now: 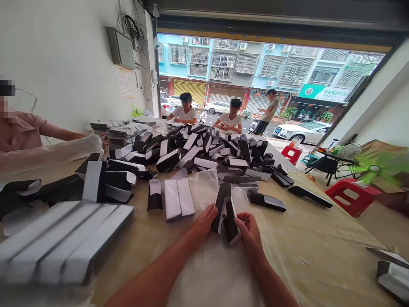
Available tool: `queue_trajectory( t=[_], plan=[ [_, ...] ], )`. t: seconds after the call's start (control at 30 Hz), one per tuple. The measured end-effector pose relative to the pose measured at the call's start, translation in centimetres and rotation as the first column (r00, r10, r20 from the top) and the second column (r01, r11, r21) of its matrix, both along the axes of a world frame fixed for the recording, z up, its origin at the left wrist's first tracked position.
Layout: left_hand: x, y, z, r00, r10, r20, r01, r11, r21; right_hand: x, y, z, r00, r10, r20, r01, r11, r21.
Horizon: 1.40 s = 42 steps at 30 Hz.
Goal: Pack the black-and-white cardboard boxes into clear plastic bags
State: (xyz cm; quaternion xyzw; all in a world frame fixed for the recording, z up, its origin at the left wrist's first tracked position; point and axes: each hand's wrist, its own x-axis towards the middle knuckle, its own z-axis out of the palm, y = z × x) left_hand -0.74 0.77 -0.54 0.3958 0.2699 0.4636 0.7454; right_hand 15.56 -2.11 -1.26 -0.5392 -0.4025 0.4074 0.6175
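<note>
At the near middle of the table, my left hand (206,217) is closed round a narrow black cardboard box (220,204) with a pale inner side. My right hand (251,230) grips a second black box (231,226) by its right edge; the two boxes lean together at the top, and I cannot tell if they are joined. Under both hands lies a clear plastic bag (211,273). Just left of them, two white-faced boxes (179,198) rest side by side on the plastic.
A large heap of black-and-white boxes (198,157) covers the table's far half. A row of white-faced boxes (60,238) stands front left. At left a person (19,132) handles a plastic bag; two more people sit beyond the heap. A red stool (351,194) is at right.
</note>
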Motion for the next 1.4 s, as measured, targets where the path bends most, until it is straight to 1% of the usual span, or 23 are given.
queue_trajectory(
  t=[0.1, 0.2, 0.27, 0.33, 0.4, 0.5, 0.63, 0.77, 0.87, 0.97, 1.03, 1.13, 1.23, 1.4],
  plan=[
    [0.1, 0.1, -0.1, 0.998, 0.044, -0.046, -0.045, 0.999, -0.023, 0.3, -0.1, 0.1, 0.99, -0.091, -0.107, 0.09, 0.996, -0.014],
    [0.0, 0.0, 0.0, 0.991, 0.083, -0.101, -0.082, 0.997, 0.018, 0.3, -0.3, 0.3, 0.975, -0.14, -0.175, 0.15, 0.988, 0.044],
    [-0.1, -0.2, 0.2, 0.984, 0.092, -0.154, -0.082, 0.994, 0.07, 0.1, -0.6, 0.4, 0.979, -0.112, -0.173, 0.129, 0.987, 0.091],
    [-0.2, -0.5, 0.5, 0.975, 0.103, -0.197, -0.078, 0.989, 0.129, -0.2, -0.8, 0.4, 0.986, -0.055, -0.157, 0.073, 0.991, 0.111],
    [-0.4, -0.6, 0.8, 0.972, 0.116, -0.203, -0.083, 0.983, 0.164, -0.5, -1.0, 0.5, 0.99, 0.002, -0.143, 0.015, 0.993, 0.118],
    [-0.4, -0.6, 0.9, 0.973, 0.13, -0.19, -0.096, 0.98, 0.177, -0.8, -1.0, 0.6, 0.99, 0.058, -0.127, -0.039, 0.989, 0.144],
    [-0.3, -0.7, 1.2, 0.973, 0.132, -0.189, -0.089, 0.971, 0.223, -0.9, -0.8, 0.5, 0.993, 0.063, -0.096, -0.045, 0.984, 0.173],
    [-0.3, -0.8, 1.7, 0.974, 0.132, -0.187, -0.083, 0.965, 0.248, -0.9, -0.6, 0.3, 1.0, 0.031, 0.003, -0.031, 0.984, 0.176],
    [-0.3, -0.6, 1.4, 0.967, 0.153, -0.204, -0.106, 0.968, 0.226, -0.9, -0.6, 0.4, 0.999, 0.009, 0.05, -0.017, 0.988, 0.154],
    [-0.3, -0.4, 0.6, 0.968, 0.156, -0.196, -0.127, 0.98, 0.155, -0.9, -0.6, 0.6, 0.999, 0.04, 0.032, -0.044, 0.99, 0.13],
    [-0.3, -0.2, 0.2, 0.978, 0.128, -0.165, -0.115, 0.99, 0.082, -0.9, -0.6, 0.6, 0.998, 0.059, 0.029, -0.063, 0.988, 0.143],
    [0.0, 0.0, -0.3, 0.993, 0.095, -0.077, -0.096, 0.995, -0.009, -0.8, -0.7, 0.6, 0.996, 0.076, 0.045, -0.082, 0.983, 0.164],
    [0.2, 0.2, -0.5, 0.996, 0.081, -0.023, -0.082, 0.996, -0.022, -0.7, -0.7, 0.4, 0.996, 0.07, 0.055, -0.078, 0.984, 0.159],
    [0.3, 0.1, -0.3, 0.997, 0.079, -0.013, -0.08, 0.997, -0.018, -0.5, -0.5, 0.1, 0.998, 0.039, 0.05, -0.046, 0.988, 0.15]
  ],
)
